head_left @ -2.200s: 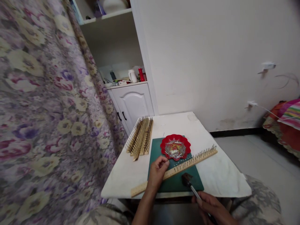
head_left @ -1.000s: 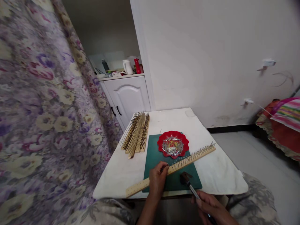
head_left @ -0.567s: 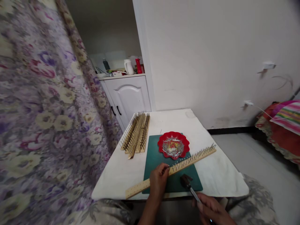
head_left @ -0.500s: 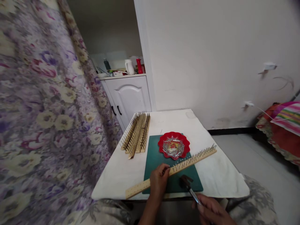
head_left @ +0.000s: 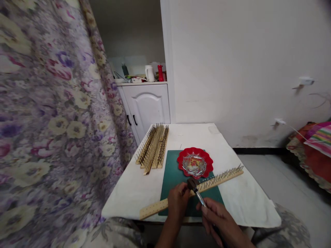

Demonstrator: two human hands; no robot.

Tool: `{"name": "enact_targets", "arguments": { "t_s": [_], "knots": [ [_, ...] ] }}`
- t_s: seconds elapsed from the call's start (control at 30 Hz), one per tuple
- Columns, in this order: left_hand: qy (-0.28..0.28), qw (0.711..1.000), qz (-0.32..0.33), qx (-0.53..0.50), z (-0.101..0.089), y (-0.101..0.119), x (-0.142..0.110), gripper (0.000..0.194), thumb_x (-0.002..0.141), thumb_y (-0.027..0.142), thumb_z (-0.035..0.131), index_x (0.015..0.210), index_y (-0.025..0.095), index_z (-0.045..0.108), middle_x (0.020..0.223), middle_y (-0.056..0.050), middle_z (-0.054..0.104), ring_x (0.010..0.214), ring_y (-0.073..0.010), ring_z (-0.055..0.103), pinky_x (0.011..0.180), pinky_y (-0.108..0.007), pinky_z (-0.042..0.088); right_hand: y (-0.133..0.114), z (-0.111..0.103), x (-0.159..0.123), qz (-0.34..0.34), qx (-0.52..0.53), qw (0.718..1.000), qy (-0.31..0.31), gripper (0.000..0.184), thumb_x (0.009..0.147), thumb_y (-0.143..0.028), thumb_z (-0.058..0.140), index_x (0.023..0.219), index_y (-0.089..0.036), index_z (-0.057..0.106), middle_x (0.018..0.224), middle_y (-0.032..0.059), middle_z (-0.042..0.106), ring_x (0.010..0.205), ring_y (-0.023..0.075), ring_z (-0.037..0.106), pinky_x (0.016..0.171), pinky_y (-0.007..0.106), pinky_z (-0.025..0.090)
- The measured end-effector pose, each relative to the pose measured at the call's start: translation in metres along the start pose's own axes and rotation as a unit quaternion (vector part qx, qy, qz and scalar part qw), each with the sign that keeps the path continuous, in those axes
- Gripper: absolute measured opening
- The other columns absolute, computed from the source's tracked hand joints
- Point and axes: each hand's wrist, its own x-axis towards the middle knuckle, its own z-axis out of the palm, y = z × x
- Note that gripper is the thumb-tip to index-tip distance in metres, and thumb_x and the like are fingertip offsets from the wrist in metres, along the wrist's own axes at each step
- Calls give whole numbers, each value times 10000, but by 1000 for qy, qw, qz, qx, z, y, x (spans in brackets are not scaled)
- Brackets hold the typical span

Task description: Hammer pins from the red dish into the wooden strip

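My right hand (head_left: 216, 217) is closed round the handle of a hammer (head_left: 198, 193), whose dark head is over the wooden strip (head_left: 155, 208) beside my left fingers. My left hand (head_left: 179, 198) rests on that strip with fingers pinched; what they hold is hidden behind the fingers and the hammer head. Upright nails (head_left: 222, 177) stand in rows along the strip's right part, while its left end shows only small holes. Beneath lies a green cutting mat (head_left: 170, 168). Just behind the strip sits a red scalloped dish (head_left: 182, 153) of loose nails (head_left: 193, 167).
Several wooden strips full of upright nails (head_left: 152, 146) lie at the table's back left. A white cloth covers the table (head_left: 129, 193). Behind it are a white cabinet (head_left: 151, 103) and a wall; a floral curtain (head_left: 64, 137) hangs at left.
My right hand has raised the hammer up and to the left, from over the mat to the strip beside my left fingers. My left hand keeps its place on the strip. The view has shifted slightly.
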Motion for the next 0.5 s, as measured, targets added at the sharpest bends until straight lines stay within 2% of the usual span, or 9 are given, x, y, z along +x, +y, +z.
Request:
{"name": "enact_targets", "arguments": {
  "t_s": [0.5],
  "knots": [
    [6, 1000, -13, -11, 4, -4, 1, 189, 772, 235, 475, 657, 177, 614, 585, 18, 575, 581, -120, 503, 517, -187, 315, -5, 3, -3, 7, -46, 999, 14, 349, 830, -533, 481, 838, -185, 460, 427, -116, 494, 233, 6, 286, 239, 107, 136]
  ]
}}
